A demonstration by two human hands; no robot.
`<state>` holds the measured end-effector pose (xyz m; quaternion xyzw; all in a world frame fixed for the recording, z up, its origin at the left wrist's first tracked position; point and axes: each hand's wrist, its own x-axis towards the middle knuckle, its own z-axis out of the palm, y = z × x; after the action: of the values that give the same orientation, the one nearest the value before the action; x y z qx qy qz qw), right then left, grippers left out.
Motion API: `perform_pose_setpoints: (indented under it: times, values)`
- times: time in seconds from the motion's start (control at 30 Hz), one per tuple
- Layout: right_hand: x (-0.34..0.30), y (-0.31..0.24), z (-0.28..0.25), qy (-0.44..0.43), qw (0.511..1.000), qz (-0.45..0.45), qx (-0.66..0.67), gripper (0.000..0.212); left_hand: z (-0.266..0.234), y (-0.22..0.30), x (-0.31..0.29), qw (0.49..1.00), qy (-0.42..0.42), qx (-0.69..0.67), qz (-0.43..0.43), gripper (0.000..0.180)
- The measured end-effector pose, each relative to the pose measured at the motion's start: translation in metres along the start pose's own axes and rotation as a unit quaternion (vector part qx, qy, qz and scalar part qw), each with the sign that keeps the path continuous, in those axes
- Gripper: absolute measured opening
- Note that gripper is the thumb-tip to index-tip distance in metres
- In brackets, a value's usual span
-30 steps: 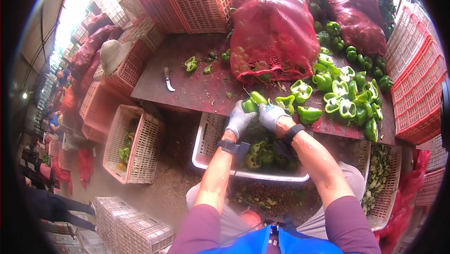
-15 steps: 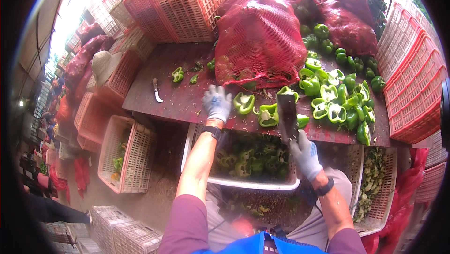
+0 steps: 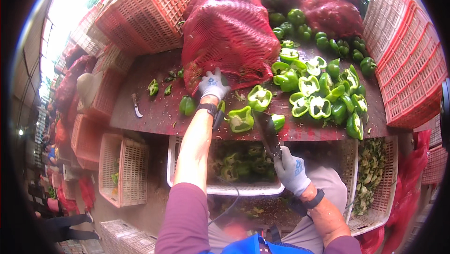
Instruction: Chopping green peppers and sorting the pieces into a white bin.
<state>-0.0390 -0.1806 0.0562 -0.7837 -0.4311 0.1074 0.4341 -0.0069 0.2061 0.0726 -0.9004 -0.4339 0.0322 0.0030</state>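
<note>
My left hand (image 3: 213,85), in a grey glove, reaches forward to the lower edge of a red mesh sack (image 3: 227,29) full of green peppers and touches it. My right hand (image 3: 291,172), also gloved, grips a broad dark knife (image 3: 268,133) whose blade points up over the table's front edge. Halved green peppers (image 3: 314,92) lie heaped on the dark red table (image 3: 154,113). One cut half (image 3: 241,120) lies just left of the blade. A whole pepper (image 3: 187,106) sits left of my left wrist.
A white crate (image 3: 234,165) with cut peppers stands under the table's front edge, and a crate (image 3: 375,179) of pepper scraps is to its right. Red crates (image 3: 408,52) are stacked at right and behind. A small knife (image 3: 136,106) lies at the table's left.
My left hand has reached further forward, from the cut peppers to the mesh sack. My right hand has drawn back toward me with the knife, down over the white crate.
</note>
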Motion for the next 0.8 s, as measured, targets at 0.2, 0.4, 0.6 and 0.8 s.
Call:
perform_pose_setpoints:
  times: [0.2, 0.4, 0.6, 0.8]
  values:
    - [-0.004, 0.004, -0.010, 0.028, 1.000, 0.004, -0.004, 0.022, -0.013, 0.005, -0.030, 0.993, 0.062, -0.070, 0.075, 0.094]
    - [-0.002, 0.007, -0.035, 0.166, 0.986, 0.021, 0.011, 0.018, -0.047, 0.055, -0.089, 0.876, 0.182, -0.353, 0.275, 0.072]
    - [0.000, 0.021, -0.069, 0.254, 0.935, 0.184, 0.163, 0.018, -0.008, 0.126, -0.134, 0.862, 0.055, -0.360, 0.353, 0.076]
    - [-0.006, 0.045, -0.076, 0.187, 0.965, 0.174, -0.054, 0.020, 0.022, 0.148, -0.124, 0.901, 0.025, -0.195, 0.386, 0.098]
